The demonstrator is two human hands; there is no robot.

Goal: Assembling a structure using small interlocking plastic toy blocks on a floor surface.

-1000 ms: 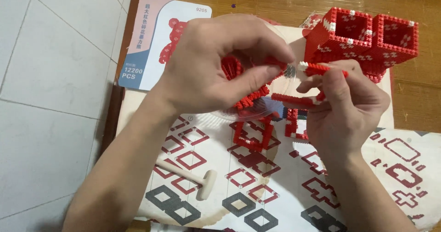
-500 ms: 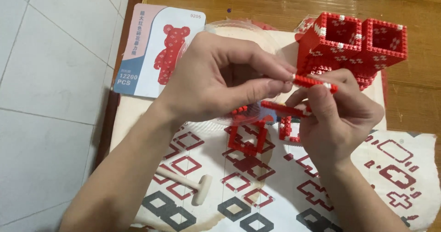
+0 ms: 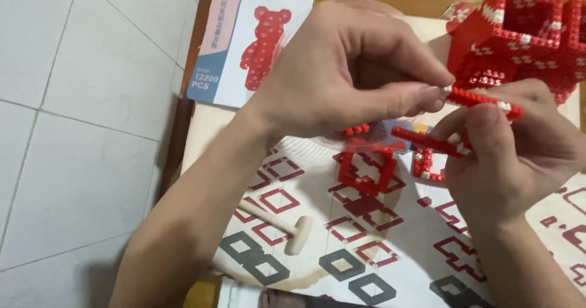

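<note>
My left hand (image 3: pixel 360 70) pinches one end of a thin red strip of tiny building blocks (image 3: pixel 485 100). My right hand (image 3: pixel 513 155) holds the same strip from below with thumb on top, and a second red strip (image 3: pixel 427 140) lies across its fingers. Under the hands a square red block frame (image 3: pixel 366 167) and a small red block piece (image 3: pixel 424 164) rest on the printed instruction sheet (image 3: pixel 378 235). A large red and white hollow block structure (image 3: pixel 519 33) stands at the upper right, just behind the right hand.
A card with a red bear picture (image 3: pixel 250 39) lies at the upper left of the table. A small wooden mallet (image 3: pixel 284 225) rests on the sheet near the left forearm. Grey floor tiles (image 3: pixel 79 119) lie left of the table edge.
The view has shifted closer and leftward, bringing the bear card fully into sight. Both hands keep hold of the red strip, with the left fingers pressing nearer its end.
</note>
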